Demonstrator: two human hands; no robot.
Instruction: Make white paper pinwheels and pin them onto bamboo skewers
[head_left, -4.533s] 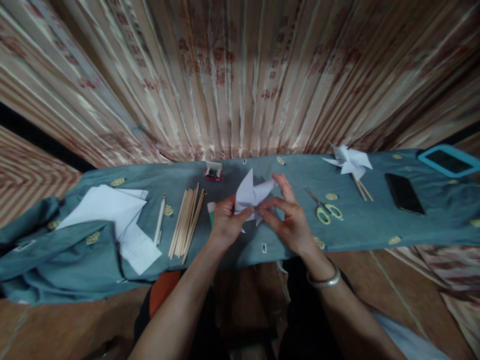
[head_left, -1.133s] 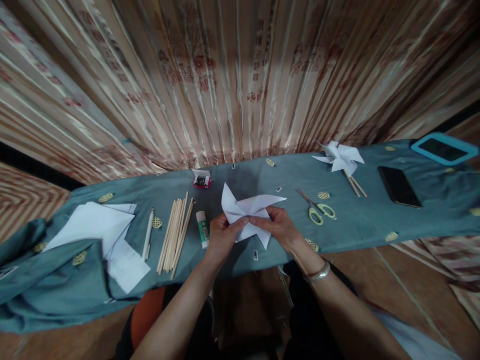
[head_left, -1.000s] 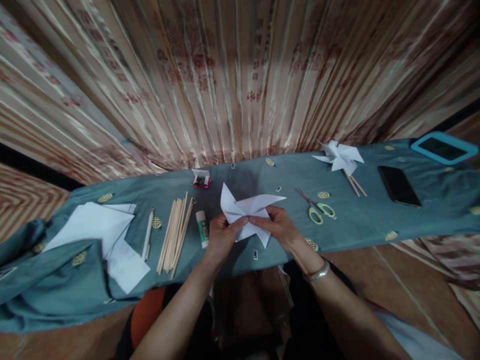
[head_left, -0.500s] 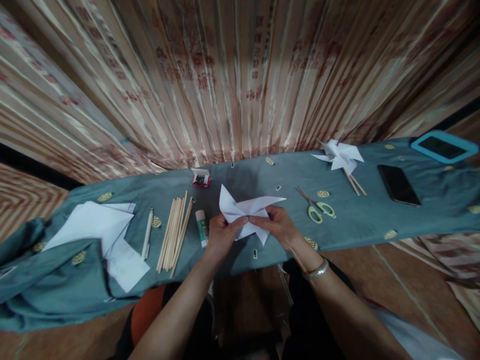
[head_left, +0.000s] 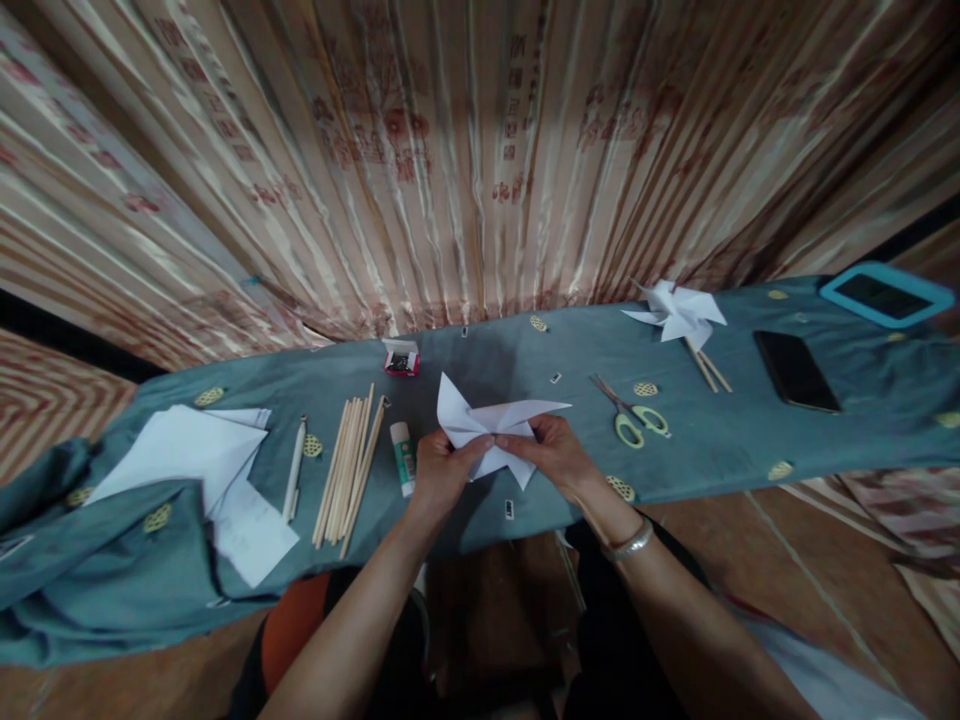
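The small red-and-white box (head_left: 402,358) stands left of centre on the cloth-covered worktop (head_left: 727,440), lid raised; it contains small dark items, too small to identify. The glue stick (head_left: 403,460), a tube with a white end and a green label, is positioned between the left hand (head_left: 441,470) and the bundle of wooden sticks (head_left: 349,470)

Compared with the frame from 4.5 seconds ago, the right-hand index finger is lowered; both thumbs now meet near the centre of the paper pinwheel (head_left: 499,415). The glue stick, then partly covered by the left hand, is now exposed. Compared with half a second ago, the grip is unchanged.

The paper pinwheel is located slightly below the centre of the frame, held between the two hands. Its widest visible span runs left to right. One blade points to the upper left, one long blade to the right, and one downward to the lower right; the left hand covers the remaining side.

Finger state: the left hand and the right hand (head_left: 559,458) both pinch the paper, thumbs on the near face, other fingers mostly hidden behind it
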